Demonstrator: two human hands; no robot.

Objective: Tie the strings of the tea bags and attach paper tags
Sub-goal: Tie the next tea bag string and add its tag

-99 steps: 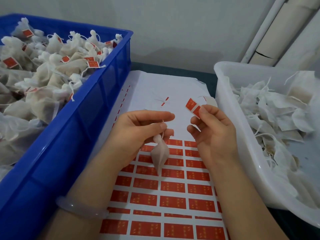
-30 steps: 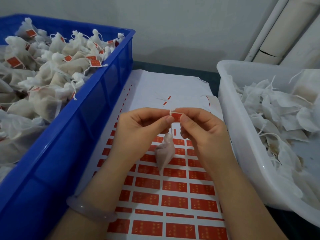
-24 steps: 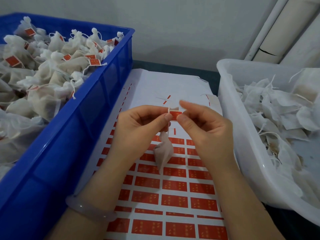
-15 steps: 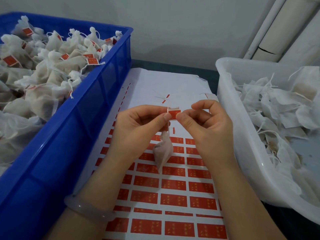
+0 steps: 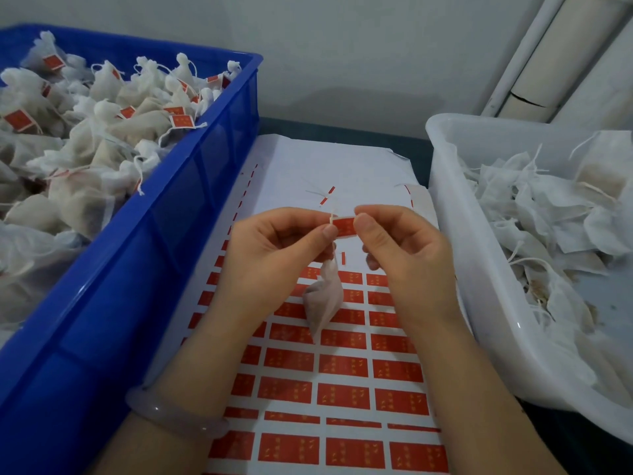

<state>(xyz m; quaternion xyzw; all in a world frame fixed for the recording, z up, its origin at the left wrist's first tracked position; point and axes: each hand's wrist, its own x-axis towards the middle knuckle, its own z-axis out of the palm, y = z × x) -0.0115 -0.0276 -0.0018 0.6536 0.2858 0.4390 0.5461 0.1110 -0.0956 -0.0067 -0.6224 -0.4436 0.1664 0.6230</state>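
Many tagged tea bags [image 5: 113,111] fill blue crate [image 5: 154,241]; untagged bags [image 5: 548,214], white tub [image 5: 455,241].

1. I have the crate [image 5: 137,269] on the left, with a heap of tagged bags [image 5: 102,132] in it.
2. The tub [image 5: 455,234] stands on the right, with loose bags [image 5: 548,217] in it and pipes [image 5: 555,63] behind it.
3. The tag sheet [image 5: 342,159] lies between these 2.
4. Above the sheet, the left hand [image 5: 274,248] and right hand [image 5: 404,248] pinch 1 tag [image 5: 343,226] between them. A tea bag [image 5: 323,299] hangs under the left.

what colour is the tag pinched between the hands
The tag is red, shown best in the head view.
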